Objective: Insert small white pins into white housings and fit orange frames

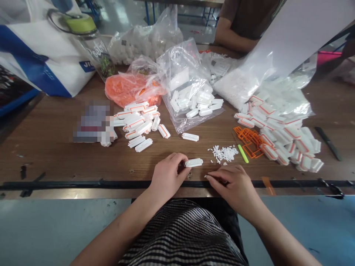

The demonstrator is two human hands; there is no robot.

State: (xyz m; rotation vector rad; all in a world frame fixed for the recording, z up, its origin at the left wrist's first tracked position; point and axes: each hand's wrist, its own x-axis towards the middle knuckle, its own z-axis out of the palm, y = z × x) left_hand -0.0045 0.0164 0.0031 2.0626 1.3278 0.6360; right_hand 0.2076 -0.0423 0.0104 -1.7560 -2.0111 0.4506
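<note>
White plastic fills the head view: the left hand (166,173) pinches a small white ribbed plastic connector block (193,162) by its end, just above the near edge of the brown wooden table (55,155). Beside it, the right hand (233,183) rests on the table edge, fingers curled and pressed together around something too small to make out. Just beyond lies a little heap of tiny white plastic pins (224,153), next to a lime-green stick (243,153) and orange plastic frames (248,140).
</note>
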